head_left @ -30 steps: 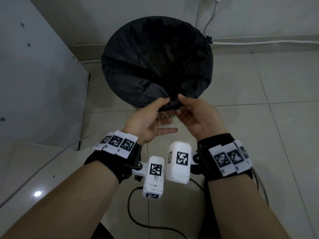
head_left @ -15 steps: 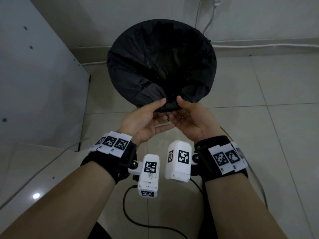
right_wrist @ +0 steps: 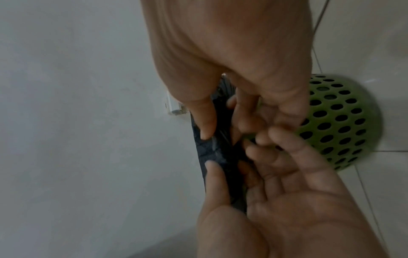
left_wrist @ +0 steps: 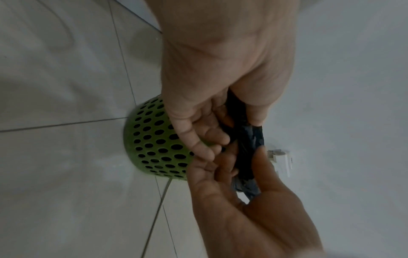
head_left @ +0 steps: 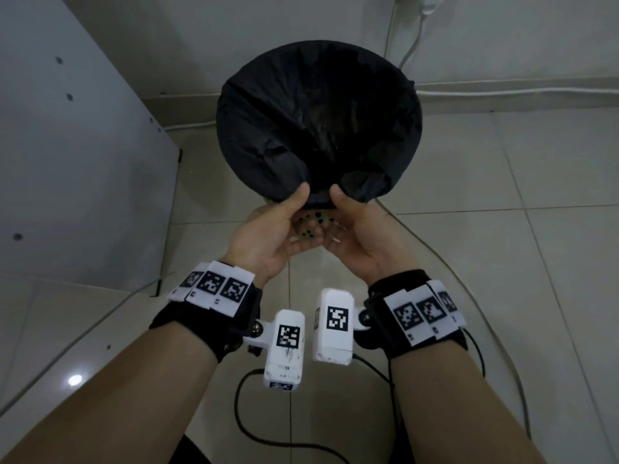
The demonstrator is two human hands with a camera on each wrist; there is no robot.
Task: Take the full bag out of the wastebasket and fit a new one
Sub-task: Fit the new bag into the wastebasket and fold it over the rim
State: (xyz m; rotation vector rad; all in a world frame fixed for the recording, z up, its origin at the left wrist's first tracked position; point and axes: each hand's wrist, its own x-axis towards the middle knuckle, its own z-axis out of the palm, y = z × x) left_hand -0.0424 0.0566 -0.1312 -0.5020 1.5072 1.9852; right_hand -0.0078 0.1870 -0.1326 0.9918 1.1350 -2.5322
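Pale tiled floor [head_left: 502,182], white wall behind with a cable running along the skirting. Green perforated wastebasket [left_wrist: 152,139] stands on the floor near the wall, lined with a black bin bag [head_left: 315,128] whose mouth is folded down over the rim all round.

Left hand [head_left: 274,236] and right hand [head_left: 358,236] are side by side at the near rim, thumbs on top of the folded film. Wrist views show each hand pinching the bag's cuff between thumb and fingers, so both are grasping the bag edge, not the basket.

Handling, as a judgement: thin plastic film, soft, slippery, crumples easily and could tear if yanked against the rim. Weight unclear; contents are too dark to make out. Best hold is the folded cuff, gathered thick so it doesn't slip, peeled up off the rim bit by bit. Basket looks light and may lift with the bag unless steadied.
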